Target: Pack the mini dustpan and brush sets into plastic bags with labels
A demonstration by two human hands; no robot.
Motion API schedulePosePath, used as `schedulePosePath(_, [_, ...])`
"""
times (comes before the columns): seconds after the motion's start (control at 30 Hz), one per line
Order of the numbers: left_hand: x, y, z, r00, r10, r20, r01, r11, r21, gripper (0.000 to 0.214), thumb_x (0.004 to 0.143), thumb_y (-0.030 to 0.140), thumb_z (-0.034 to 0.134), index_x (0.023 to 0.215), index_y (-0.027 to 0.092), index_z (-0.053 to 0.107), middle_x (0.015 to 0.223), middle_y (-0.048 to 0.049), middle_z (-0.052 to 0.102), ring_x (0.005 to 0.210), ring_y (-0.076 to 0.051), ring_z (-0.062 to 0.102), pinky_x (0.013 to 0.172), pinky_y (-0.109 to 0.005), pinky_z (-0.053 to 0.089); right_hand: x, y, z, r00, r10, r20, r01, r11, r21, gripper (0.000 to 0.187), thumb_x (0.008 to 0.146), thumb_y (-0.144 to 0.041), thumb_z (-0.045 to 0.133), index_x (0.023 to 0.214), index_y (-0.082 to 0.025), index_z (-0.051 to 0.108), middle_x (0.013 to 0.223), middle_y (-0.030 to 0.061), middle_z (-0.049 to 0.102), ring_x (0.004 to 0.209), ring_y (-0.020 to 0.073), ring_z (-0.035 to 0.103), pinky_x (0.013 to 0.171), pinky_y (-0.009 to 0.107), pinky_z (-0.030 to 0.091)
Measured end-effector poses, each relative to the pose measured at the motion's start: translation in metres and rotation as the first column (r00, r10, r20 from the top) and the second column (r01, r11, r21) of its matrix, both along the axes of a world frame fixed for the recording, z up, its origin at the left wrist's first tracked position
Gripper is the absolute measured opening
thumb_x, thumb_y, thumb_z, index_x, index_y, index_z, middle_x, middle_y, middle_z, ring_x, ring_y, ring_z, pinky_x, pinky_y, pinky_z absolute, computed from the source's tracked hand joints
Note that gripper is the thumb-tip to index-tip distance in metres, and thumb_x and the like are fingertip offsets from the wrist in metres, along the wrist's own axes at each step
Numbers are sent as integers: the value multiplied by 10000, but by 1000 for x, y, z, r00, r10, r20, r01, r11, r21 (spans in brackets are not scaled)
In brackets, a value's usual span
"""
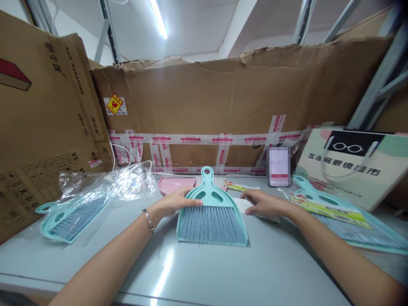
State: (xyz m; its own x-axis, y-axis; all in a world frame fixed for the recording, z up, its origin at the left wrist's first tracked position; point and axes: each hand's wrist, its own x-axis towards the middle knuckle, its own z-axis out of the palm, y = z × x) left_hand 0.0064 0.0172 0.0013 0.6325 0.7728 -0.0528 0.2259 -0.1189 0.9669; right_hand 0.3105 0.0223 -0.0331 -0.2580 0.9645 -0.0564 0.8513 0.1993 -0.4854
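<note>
A mint-green dustpan (244,231) lies on the grey table, with a matching hand brush (208,223) nested in it, grey bristles toward me. My left hand (178,202) grips the left edge of this set, thumb on top of the brush; its other fingers are hidden behind and under the edge. To the right of the set, my right hand (263,203) is curled over a piece of white paper (239,205), its thumb and fingertips around it. Part of the paper is hidden under that hand.
A bagged brush set (75,219) lies left, another dustpan set (344,212) with a green-yellow label right. Behind are a pink dustpan (177,185), a colourful packet strip (240,186), an upright phone (279,166) and a taped cardboard box (204,102). A paper bag (347,170) leans at right.
</note>
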Motion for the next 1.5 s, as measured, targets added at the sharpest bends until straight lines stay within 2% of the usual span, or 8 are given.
schedulePosePath(0.23, [1,0,-2,999,5,37,-4,999,-40,362,667,376,695,963,176,638,1034,-69,637,962,-217,574,850,-328,414,1,6,13,977,-179,-115,213,833,511,175,701,-318,565,722,-224,711,807,74,555,802,222,523,748,355,402])
schedulePosePath(0.47, [2,1,-7,996,57,62,-53,996,-71,385,705,424,656,993,170,631,1062,-73,630,961,-200,570,835,-299,416,-18,-28,50,755,-224,-616,576,676,460,293,749,-418,512,843,-189,670,689,47,634,711,218,582,701,347,434])
schedulePosePath(0.57, [3,2,-10,990,118,73,-109,987,-118,400,712,451,644,990,164,635,1045,-73,639,935,-193,582,818,-285,423,-30,-41,59,715,-64,-696,490,756,434,335,749,-503,494,734,-205,646,703,59,647,776,238,598,726,352,438])
schedulePosePath(0.7, [5,4,-16,978,171,122,-149,974,-172,407,705,470,645,969,161,646,1018,-73,653,911,-185,595,807,-278,436,-41,-62,63,434,110,-894,110,979,173,502,685,-696,417,617,-227,581,572,62,615,536,205,570,491,320,416])
schedulePosePath(0.87, [7,5,-21,971,167,173,-125,965,-231,432,681,473,668,960,144,642,969,-95,670,823,-190,619,776,-313,458,-61,-77,58,745,266,-612,-392,917,-79,206,713,-417,605,795,-229,582,585,-12,577,472,104,452,468,238,342])
schedulePosePath(1.0, [11,2,-18,963,205,176,-160,957,-241,438,678,468,673,966,140,640,984,-106,671,826,-189,619,783,-314,456,-73,-70,49,887,249,-388,-306,947,-93,219,786,-311,511,989,-250,459,606,-54,540,516,107,411,547,243,357])
schedulePosePath(1.2, [10,4,-27,946,249,209,-200,953,-228,512,711,502,627,1100,171,595,1031,-114,655,930,-208,600,821,-333,449,-76,-55,32,964,150,-219,-128,986,111,179,766,-354,530,660,-210,520,576,-13,543,552,131,452,543,253,314])
schedulePosePath(1.5, [12,-3,-21,975,136,178,-103,977,-185,560,671,423,695,1148,185,520,1109,-103,613,1004,-235,578,879,-373,426,-82,-45,18,979,-10,-202,57,972,229,181,722,-379,576,646,-215,584,671,14,584,673,179,516,594,282,334])
